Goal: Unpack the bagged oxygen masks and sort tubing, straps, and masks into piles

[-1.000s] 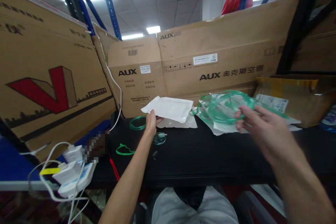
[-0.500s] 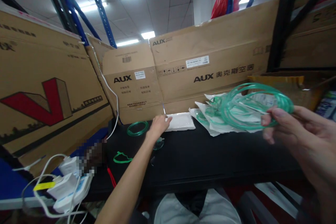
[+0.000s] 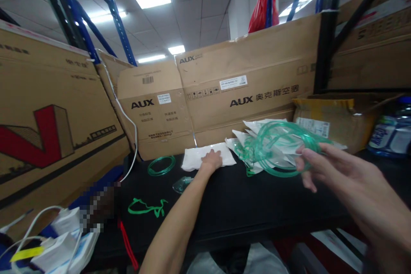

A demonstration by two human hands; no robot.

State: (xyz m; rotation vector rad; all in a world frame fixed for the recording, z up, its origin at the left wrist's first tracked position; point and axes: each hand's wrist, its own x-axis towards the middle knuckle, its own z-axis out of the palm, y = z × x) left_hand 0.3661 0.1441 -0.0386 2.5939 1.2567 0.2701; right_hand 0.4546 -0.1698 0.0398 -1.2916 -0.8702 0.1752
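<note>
1. Cardboard panels [image 3: 263, 68] stood behind a black table [image 3: 244, 209].
2. Right of centre, the right hand [image 3: 343, 171] pinched translucent green tubing [image 3: 282, 174], thin and looped into a loose coil.
3. At centre, the left hand [image 3: 212, 161] lay, fingers spread, on a flat white oblong packet [image 3: 192, 159].

The left hand [image 3: 212, 160] lies with fingers spread on a white packet [image 3: 193, 159] near the back edge of the black table [image 3: 250, 209]. To its right, the right hand [image 3: 324, 160] grips green tubing [image 3: 282, 174] above white pouches [image 3: 252, 125]; blur hides whether the coil touches them. Toward the table's left edge sit a second green coil [image 3: 163, 173], a clear mask [image 3: 180, 185] and, nearer the front edge, a green strap [image 3: 144, 211]. Cardboard [image 3: 272, 60] lines the back edge.
</note>
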